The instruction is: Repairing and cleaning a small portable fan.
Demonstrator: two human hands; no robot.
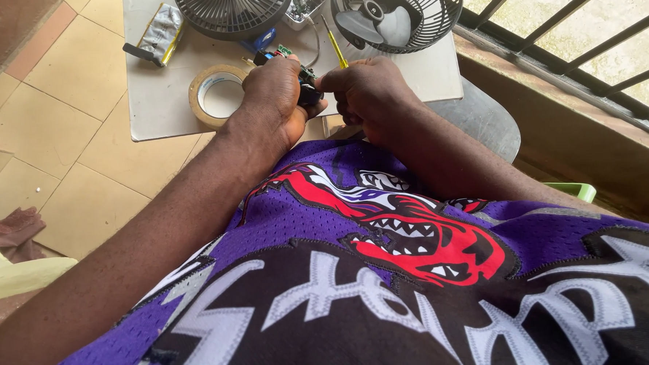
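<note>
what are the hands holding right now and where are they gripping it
Left hand grips a small black part around its body; right hand pinches a yellow-handled screwdriver low on its handle.

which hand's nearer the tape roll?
Left. The left hand sits just right of the tape roll in the image, nearly touching its edge, gripping a small black part. The right hand is farther off, beyond the left.

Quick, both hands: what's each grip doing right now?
Left hand: closed on a small black part with a green circuit board.
Right hand: closed on a yellow-handled screwdriver.
</note>
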